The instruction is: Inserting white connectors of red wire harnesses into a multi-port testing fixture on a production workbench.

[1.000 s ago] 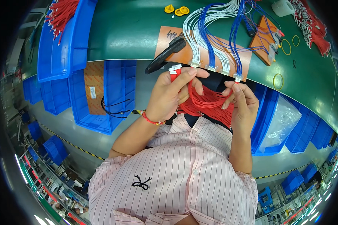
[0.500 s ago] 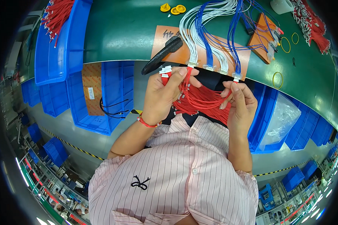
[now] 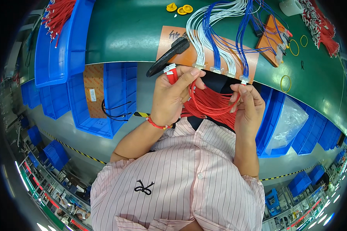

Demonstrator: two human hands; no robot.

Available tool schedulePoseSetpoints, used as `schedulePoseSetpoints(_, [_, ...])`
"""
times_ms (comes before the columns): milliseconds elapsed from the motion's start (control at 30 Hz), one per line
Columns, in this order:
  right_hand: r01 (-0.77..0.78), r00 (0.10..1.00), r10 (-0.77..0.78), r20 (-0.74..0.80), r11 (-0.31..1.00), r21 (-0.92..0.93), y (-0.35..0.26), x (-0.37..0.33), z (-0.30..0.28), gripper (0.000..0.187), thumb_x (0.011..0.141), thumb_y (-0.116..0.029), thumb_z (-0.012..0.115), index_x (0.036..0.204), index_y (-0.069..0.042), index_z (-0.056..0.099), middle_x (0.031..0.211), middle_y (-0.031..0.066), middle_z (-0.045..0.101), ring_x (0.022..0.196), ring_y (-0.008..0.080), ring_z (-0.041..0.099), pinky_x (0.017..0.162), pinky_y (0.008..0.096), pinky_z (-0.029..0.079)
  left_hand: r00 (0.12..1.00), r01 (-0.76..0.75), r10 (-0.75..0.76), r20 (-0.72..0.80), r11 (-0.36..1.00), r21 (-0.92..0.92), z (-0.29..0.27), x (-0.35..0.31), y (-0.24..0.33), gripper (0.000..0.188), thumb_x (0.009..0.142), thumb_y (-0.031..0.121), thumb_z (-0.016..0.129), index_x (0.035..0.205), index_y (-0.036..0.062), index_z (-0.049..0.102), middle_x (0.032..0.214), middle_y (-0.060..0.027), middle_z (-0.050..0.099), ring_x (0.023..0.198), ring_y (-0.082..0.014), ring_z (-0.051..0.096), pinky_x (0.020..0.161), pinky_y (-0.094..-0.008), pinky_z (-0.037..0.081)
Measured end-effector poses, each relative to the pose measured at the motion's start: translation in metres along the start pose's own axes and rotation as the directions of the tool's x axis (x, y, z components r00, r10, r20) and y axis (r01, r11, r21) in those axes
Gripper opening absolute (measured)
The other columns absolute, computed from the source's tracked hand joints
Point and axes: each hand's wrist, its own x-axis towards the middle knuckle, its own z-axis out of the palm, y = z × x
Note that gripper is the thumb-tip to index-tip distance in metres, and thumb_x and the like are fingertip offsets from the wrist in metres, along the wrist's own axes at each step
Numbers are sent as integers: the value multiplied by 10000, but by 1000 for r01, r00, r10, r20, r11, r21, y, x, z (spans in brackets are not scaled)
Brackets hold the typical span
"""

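Left hand (image 3: 171,92): grip closed around red wires (image 3: 172,77), white-tipped ends jutting above. Right hand (image 3: 249,103): grip pinched on red wire end just below white connector (image 3: 244,80), near worktop (image 3: 119,34) edge. Orange board (image 3: 167,43): dark handwriting, partly covered. Upper-left blue bin (image 3: 51,61): red wire bundle (image 3: 58,17). Lower blue bin (image 3: 120,84): brown cardboard (image 3: 96,79), white label (image 3: 92,95), print too small.

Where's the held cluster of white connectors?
In the head view, the white connector cluster tops red wires in the left hand, right of the curved black object.
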Motion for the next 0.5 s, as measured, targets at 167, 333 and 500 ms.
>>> schedulePoseSetpoints(167, [-26, 997, 18, 73, 993, 111, 2, 1, -3, 242, 966, -167, 582, 954, 54, 682, 775, 100, 660, 541, 90, 517, 504, 202, 423, 998, 25, -24, 52, 999, -31, -5, 1, 0, 268, 981, 198, 583, 1050, -46, 670, 822, -80, 688, 420, 11, 292, 397, -194, 210])
schedulePoseSetpoints(333, [-113, 991, 85, 108, 950, 290, 3, 1, -4, 296, 970, -209, 578, 1029, 63, 677, 792, 97, 666, 515, 90, 488, 577, 209, 427, 992, 62, -62, 106, 998, -3, -7, -4, 3, 362, 1029, 227, 459, 1139, -70, 635, 923, -101, 687, 426, -3, 271, 407, -188, 226])
schedulePoseSetpoints(500, [-154, 981, 98, 166, 917, 369, 8, 2, -5, 313, 979, -209, 555, 1077, 68, 664, 850, 100, 677, 559, 88, 503, 622, 232, 442, 992, 88, -88, 88, 996, 1, -10, -15, 0, 409, 1042, 249, 409, 1185, -74, 614, 978, -117, 690, 436, -6, 274, 417, -192, 238])
